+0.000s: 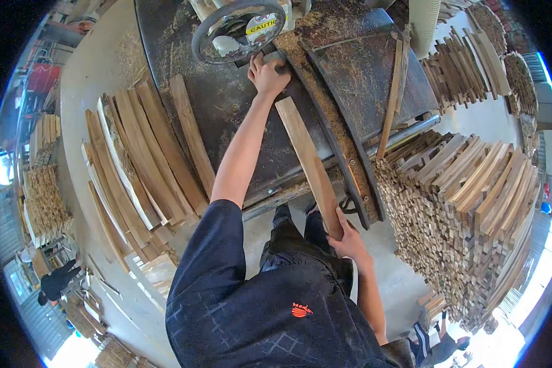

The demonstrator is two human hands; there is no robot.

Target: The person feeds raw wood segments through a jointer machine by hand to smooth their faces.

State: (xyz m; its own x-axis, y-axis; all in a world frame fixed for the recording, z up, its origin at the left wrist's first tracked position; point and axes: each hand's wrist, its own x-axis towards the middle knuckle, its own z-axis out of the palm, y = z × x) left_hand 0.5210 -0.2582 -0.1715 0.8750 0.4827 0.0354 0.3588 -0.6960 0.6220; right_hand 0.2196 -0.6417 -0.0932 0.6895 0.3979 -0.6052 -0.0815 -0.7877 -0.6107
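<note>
My right hand [348, 239] is wrapped round the near end of a long, narrow wooden board [310, 162]. The board lies slantwise over the front of the dark machine table [227, 116], its far end pointing to the machine head. Under the black handwheel [210, 46], my left hand [268, 75] reaches in with bent fingers. It is beside a dark part of the machine, and what the fingers hold, if anything, is hidden. Right of the board runs a black curved guide rail [349, 162] with sawdust along it.
Several boards [135, 147] lie at the table's left, beside a single board [190, 126]. A large stack of wood strips [466, 202] stands at right. A strip [394, 92] leans on the table's right side. Other people [60, 282] are in the background.
</note>
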